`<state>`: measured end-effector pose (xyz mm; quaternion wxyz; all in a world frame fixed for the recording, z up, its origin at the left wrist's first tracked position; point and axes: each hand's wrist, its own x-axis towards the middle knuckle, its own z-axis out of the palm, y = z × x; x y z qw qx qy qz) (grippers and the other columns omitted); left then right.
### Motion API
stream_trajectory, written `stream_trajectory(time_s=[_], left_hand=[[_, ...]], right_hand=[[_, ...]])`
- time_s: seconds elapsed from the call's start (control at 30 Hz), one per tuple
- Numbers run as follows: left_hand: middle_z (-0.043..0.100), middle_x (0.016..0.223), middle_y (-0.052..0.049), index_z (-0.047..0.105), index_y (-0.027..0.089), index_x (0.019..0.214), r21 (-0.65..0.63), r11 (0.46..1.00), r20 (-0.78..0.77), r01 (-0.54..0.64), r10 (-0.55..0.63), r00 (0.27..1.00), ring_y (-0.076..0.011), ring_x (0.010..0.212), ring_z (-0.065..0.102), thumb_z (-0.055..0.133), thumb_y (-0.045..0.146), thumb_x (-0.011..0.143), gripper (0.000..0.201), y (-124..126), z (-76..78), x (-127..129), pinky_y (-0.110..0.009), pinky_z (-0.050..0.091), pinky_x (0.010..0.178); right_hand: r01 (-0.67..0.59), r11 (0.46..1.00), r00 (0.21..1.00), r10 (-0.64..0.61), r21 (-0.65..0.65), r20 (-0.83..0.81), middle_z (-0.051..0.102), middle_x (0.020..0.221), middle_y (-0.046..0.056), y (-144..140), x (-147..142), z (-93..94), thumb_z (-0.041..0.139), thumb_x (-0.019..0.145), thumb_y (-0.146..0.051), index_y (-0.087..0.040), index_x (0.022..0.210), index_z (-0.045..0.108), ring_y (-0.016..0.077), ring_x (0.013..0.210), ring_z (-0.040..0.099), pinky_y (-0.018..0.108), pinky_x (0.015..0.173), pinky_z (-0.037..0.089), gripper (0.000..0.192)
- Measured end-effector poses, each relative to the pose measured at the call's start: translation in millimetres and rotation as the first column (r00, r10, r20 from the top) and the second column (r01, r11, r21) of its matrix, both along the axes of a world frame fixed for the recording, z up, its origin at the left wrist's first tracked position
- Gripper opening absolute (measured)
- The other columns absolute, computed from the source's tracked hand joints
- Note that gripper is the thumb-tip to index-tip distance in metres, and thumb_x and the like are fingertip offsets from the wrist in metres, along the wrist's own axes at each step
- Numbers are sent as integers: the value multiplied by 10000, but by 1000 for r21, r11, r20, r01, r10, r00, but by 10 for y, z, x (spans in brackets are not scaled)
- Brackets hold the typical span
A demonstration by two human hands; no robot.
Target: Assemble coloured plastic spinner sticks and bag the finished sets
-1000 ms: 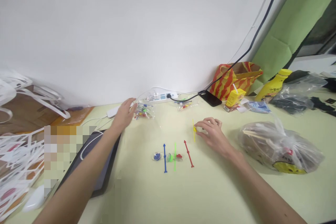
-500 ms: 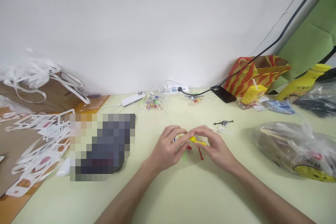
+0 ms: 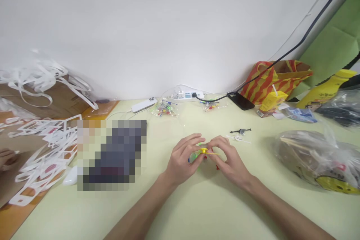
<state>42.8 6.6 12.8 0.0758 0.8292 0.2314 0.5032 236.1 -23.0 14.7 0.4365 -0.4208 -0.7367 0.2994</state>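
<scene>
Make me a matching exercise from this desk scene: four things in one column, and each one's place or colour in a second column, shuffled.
Things:
1. small yellow toy piece
2. black phone
3. juice carton
4. clear bag with sticks

Places or colours:
A. yellow, with a straw, in front of the striped paper bag
B. pinched between left hand and right hand
C. lying at the right edge of the table
D. flat by the wall, near the power strip

Pairs: 1-B, 2-D, 3-A, 4-C
</scene>
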Motion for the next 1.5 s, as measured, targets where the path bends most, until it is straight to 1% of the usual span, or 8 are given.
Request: stream_trajectory(time_s=[0.27, 0.43, 0.63, 0.83, 1.0, 1.2, 1.37, 1.5], left_hand=[[741, 977, -45, 557, 211, 891, -7, 999, -38, -54, 53, 998, -181, 935, 699, 602, 88, 863, 135, -24, -5, 21, -341, 559, 813], [735, 995, -50, 567, 212, 918, -7, 997, -91, -75, 74, 993, -188, 937, 689, 617, 115, 857, 126, -14, -7, 13, -349, 546, 820], [724, 1020, -75, 596, 207, 967, -7, 998, -146, -56, 55, 988, -222, 966, 662, 609, 239, 891, 84, -12, 48, -19, -391, 523, 842], [694, 1178, -94, 544, 202, 1272, -56, 997, -128, -58, 50, 991, -221, 1104, 612, 511, 160, 944, 333, 1, 57, -62, -410, 480, 947], [656, 1286, -94, 527, 222, 1360, -77, 996, -201, 55, -69, 977, -218, 1131, 601, 381, 117, 975, 425, -13, 72, -56, -424, 456, 975], [667, 1255, -119, 572, 200, 1311, -116, 985, -119, 130, -144, 982, -240, 1098, 621, 374, 200, 1002, 367, -31, 61, -38, -447, 465, 955], [710, 1113, -88, 620, 224, 1211, -100, 991, -101, 93, -103, 990, -213, 1013, 646, 470, 149, 978, 286, -25, 27, -10, -404, 491, 901], [700, 1148, -97, 596, 221, 1238, -89, 991, -102, 102, -111, 989, -231, 1039, 646, 602, 182, 924, 317, -44, 26, 18, -423, 507, 909]], right_hand=[[-69, 997, 997, 67, 43, 30, 614, 907, 31, -15, -7, -66, 518, 976, -268, -262, 1080, 581, 218, 899, 531, 388, 848, 385, 122], [-94, 994, 996, 93, -48, -12, 632, 951, 39, -23, 3, -45, 461, 1005, -345, -255, 1064, 580, 223, 934, 537, 378, 852, 406, 161], [-114, 967, 975, 65, -227, -214, 612, 809, 13, -11, 31, 13, 500, 993, -416, -222, 856, 571, 176, 758, 556, 310, 704, 430, 248], [-177, 948, 959, 106, -264, -262, 643, 746, 11, 91, 170, 78, 599, 949, -402, -199, 790, 619, 160, 727, 573, 297, 710, 428, 259], [-255, 923, 935, 160, -288, -316, 643, 713, 17, 148, 264, 60, 653, 912, -406, -187, 820, 648, 152, 660, 541, 296, 645, 419, 237], [-296, 900, 903, 153, -320, -402, 612, 661, 15, 194, 297, -1, 680, 882, -431, -186, 807, 634, 143, 601, 496, 292, 579, 410, 260], [-386, 848, 865, 196, -363, -462, 592, 645, 0, 195, 284, -45, 696, 868, -431, -191, 789, 608, 138, 595, 501, 285, 581, 421, 268], [-400, 837, 851, 189, -373, -489, 590, 662, -2, 185, 274, -61, 687, 880, -423, -192, 816, 605, 133, 601, 492, 278, 586, 417, 254]])
